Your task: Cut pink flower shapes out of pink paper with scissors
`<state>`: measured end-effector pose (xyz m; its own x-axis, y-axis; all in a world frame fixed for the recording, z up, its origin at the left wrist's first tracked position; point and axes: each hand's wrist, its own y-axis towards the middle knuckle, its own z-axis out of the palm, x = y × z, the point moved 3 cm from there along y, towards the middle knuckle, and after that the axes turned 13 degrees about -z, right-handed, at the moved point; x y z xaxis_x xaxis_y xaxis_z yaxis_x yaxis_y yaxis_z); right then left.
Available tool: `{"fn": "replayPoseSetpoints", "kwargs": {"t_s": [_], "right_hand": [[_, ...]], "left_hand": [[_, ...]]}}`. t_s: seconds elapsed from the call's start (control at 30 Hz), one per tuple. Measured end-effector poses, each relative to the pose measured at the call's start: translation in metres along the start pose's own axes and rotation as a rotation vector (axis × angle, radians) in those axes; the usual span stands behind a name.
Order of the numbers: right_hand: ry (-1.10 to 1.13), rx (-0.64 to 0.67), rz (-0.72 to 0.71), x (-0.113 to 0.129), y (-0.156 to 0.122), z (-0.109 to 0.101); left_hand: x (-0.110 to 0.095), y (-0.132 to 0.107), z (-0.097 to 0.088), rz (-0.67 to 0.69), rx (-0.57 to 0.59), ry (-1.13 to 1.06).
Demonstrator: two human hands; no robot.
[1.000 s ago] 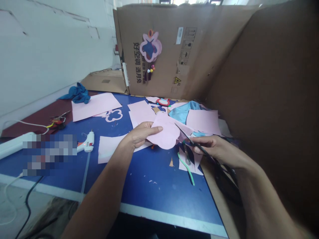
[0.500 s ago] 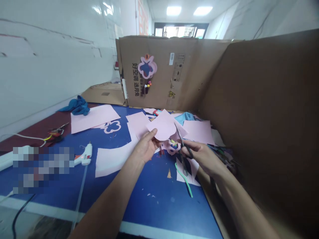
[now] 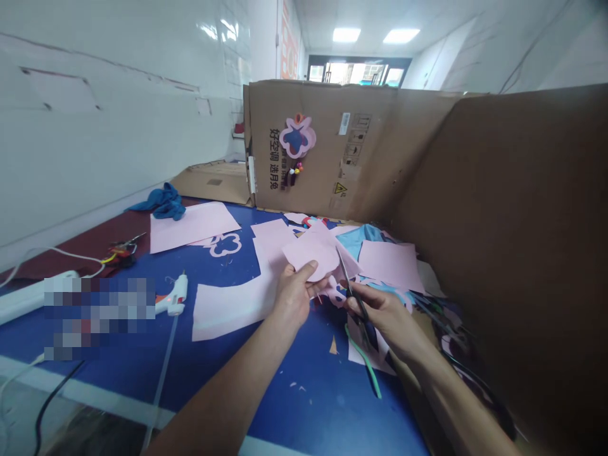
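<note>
Pinched between the thumb and fingers of my left hand [image 3: 295, 291] is a piece of pink paper [image 3: 311, 250], held above the blue table, with a curved edge on its near side. My right hand [image 3: 380, 310] is closed round the handles of a pair of scissors [image 3: 349, 273]. The blades point up and away, at the paper's right edge; whether they touch it I cannot tell. Under the hands lies a pink paper cut-out [image 3: 335, 292], partly hidden. A green strip [image 3: 368, 367] rests near the right hand, beside another pink sheet [image 3: 361, 361].
Cardboard panels [image 3: 327, 152] stand at the back and right. A hot glue gun [image 3: 177, 296] stands left, near a white power strip [image 3: 33, 297]. Several pink sheets [image 3: 194, 225], a flower-shaped paper outline [image 3: 225, 245] and a blue cloth [image 3: 164, 201] lie on the table.
The view has shifted, so the scene sits farther right and slightly lower. The paper has turned a little in my left hand. The scissor blades look closer together than before.
</note>
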<state>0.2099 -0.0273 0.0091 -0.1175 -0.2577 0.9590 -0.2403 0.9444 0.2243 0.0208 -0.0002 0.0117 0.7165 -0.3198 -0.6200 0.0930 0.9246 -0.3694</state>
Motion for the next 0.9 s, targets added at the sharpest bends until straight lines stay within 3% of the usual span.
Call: {"fn": "replayPoseSetpoints", "kwargs": {"t_s": [0.33,0.9], "right_hand": [[0.076,-0.019,0.028,-0.0022,-0.0021,0.0038],[-0.028,0.003,-0.042,0.0057,-0.0011,0.0033]], "left_hand": [[-0.0066,-0.0063,0.0043,0.195,-0.035,0.113],[-0.0092,-0.0087,0.0056,0.216,-0.040,0.130]]}}
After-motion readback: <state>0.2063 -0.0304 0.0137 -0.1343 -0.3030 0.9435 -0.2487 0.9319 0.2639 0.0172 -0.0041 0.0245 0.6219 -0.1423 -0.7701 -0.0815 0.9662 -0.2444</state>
